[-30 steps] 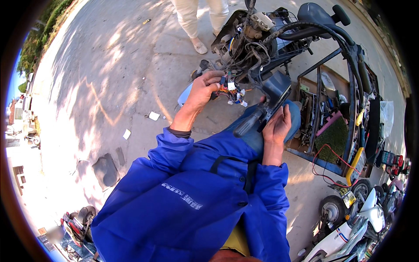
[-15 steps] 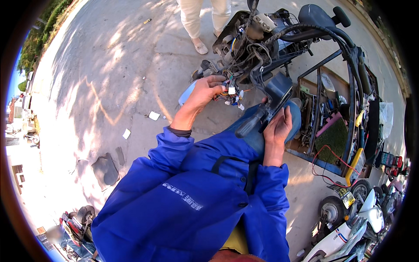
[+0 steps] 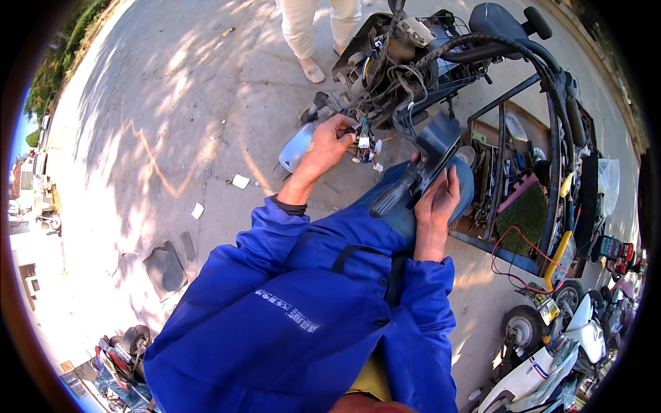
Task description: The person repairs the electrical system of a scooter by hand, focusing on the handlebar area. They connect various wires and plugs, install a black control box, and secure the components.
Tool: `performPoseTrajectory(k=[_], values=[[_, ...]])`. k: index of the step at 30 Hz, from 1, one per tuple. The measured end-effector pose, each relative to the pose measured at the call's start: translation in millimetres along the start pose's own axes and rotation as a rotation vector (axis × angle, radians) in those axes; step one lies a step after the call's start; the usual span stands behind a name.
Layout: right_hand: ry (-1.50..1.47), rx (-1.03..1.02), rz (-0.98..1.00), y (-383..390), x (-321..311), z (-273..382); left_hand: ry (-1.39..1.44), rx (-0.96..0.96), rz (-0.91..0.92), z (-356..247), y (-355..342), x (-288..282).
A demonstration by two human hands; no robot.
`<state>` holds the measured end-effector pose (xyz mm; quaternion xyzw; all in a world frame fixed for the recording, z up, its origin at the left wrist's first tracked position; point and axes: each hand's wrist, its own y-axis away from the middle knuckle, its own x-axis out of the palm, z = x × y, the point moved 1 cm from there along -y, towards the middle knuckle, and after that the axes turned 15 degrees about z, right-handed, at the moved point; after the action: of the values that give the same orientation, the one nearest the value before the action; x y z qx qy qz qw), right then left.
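My left hand (image 3: 327, 148) pinches at a bundle of coloured wires and white connectors (image 3: 366, 144) hanging from the front of a stripped scooter (image 3: 385, 62). A light-blue panel (image 3: 295, 149) lies just left of that hand. My right hand (image 3: 436, 199) grips a black handlebar unit (image 3: 438, 140), with fingertips behind it and thumb along its right side. The unit's black rubber grip (image 3: 390, 198) points down-left over my knee, and cables run up from it into the scooter. Exactly what my left fingertips hold among the wires is too small to make out.
A person's legs (image 3: 303, 34) stand beyond the scooter. At right, a metal-framed cart (image 3: 537, 258) holds tools (image 3: 502, 165), red cables and yellow-handled items. Parked scooters (image 3: 585, 334) crowd the lower right, others (image 3: 124, 365) the lower left. Paper scraps (image 3: 240, 181) and a dark mat (image 3: 165, 268) lie on the pavement.
My left hand has shifted slightly right and up at the wires, uncovering more of the light-blue panel. My right hand holds the black unit in much the same place.
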<state>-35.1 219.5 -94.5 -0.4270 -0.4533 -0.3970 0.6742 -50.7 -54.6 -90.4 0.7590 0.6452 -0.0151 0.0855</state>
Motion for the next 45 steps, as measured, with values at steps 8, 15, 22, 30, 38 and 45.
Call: performPoseTrajectory(k=[8, 15, 22, 30, 38, 45], values=[[-0.093, 0.04, 0.066, -1, -3, -1, 0.126, 0.001, -0.001, 15, -6, 7], [-0.062, 0.012, 0.012, -1, 1, -1, 0.295, -0.123, 0.025, -6, -4, 10], [0.018, 0.005, -0.031, -4, 11, -4, 0.671, -0.025, -0.03, -5, -7, -5], [-0.1, 0.036, 0.076, -3, 0, -1, 0.176, 0.214, 0.026, -26, -3, 10], [-0.08, 0.021, 0.068, -2, 3, -2, 0.221, 0.263, -0.09, -26, -20, 12], [-0.1, 0.01, 0.052, -3, 4, -1, 0.183, 0.212, -0.159, -22, -35, 7]])
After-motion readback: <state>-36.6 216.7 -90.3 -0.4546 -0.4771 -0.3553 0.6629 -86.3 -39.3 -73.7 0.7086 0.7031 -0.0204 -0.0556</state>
